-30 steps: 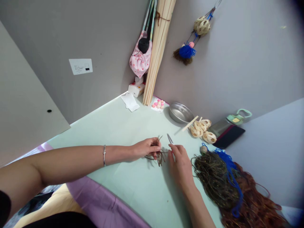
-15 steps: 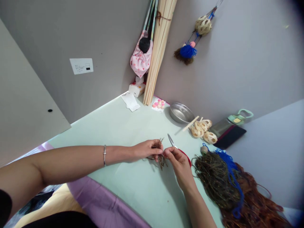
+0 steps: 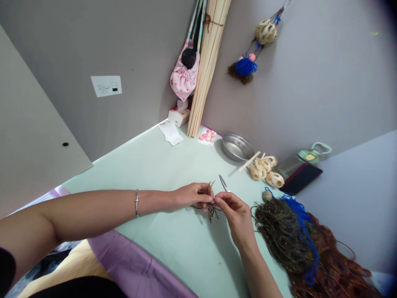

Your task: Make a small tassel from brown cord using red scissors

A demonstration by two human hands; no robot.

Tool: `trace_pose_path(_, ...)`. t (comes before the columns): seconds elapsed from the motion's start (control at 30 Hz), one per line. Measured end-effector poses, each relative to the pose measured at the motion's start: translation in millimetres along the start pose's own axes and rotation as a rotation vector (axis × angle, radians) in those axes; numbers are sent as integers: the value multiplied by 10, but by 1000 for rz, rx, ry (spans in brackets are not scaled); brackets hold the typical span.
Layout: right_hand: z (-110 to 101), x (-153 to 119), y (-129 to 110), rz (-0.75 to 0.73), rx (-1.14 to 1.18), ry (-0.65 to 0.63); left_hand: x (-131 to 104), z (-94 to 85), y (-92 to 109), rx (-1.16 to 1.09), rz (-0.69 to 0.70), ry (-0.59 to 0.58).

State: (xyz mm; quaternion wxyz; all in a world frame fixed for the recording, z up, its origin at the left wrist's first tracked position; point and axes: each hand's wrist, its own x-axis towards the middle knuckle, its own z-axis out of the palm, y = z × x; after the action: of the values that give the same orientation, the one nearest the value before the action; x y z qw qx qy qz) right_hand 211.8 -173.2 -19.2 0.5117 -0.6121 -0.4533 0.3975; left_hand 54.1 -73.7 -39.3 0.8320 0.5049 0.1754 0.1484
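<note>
My left hand [image 3: 198, 195] is closed around a small bundle of brown yarn [image 3: 212, 213], whose loose ends stick out above and below the fingers. Right beside it, my right hand [image 3: 233, 209] is closed, thumb and forefinger pinched at the bundle's edge. It seems to grip a strand of the yarn, though the fingertips hide most of it. Behind the right hand lies a pair of scissors [image 3: 223, 183]; the blades show and the hand covers the handles.
To the right lie heaps of olive yarn [image 3: 281, 236], blue yarn [image 3: 305, 240] and reddish-brown yarn [image 3: 331, 260]. Farther back are woven strip balls [image 3: 262, 167], a metal bowl [image 3: 237, 147], pink beads [image 3: 207, 135], a bottle [image 3: 291, 165] and a dark phone-like slab [image 3: 300, 180].
My right hand has shifted slightly to the right, and now hides the red scissor handles. The left hand stays in place with the yarn bundle.
</note>
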Motion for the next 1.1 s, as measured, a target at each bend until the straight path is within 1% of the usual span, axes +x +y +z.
trace_pose_path(0.27,38,-21,-50,-14,-43,22,1,-16,-3,-74,-19,7)
trace_pose_path(0.43,22,-23,-27,-38,-19,21,-1,-3,21,-48,-36,33)
trace_pose_path(0.63,32,-12,-19,-42,2,9,7,1,24,-37,-40,4)
trace_pose_path(0.77,47,-25,-40,-38,-16,8,13,-2,11,-41,-59,20)
trace_pose_path(0.87,52,-38,-48,-50,-50,2,18,-5,4,-41,-35,20)
trace_pose_path(0.97,62,-52,-46,-127,-152,-32,25,-12,-7,-35,-12,18)
trace_pose_path(1.1,77,-74,-19,-387,-494,-32,32,-27,-30,-15,-10,22)
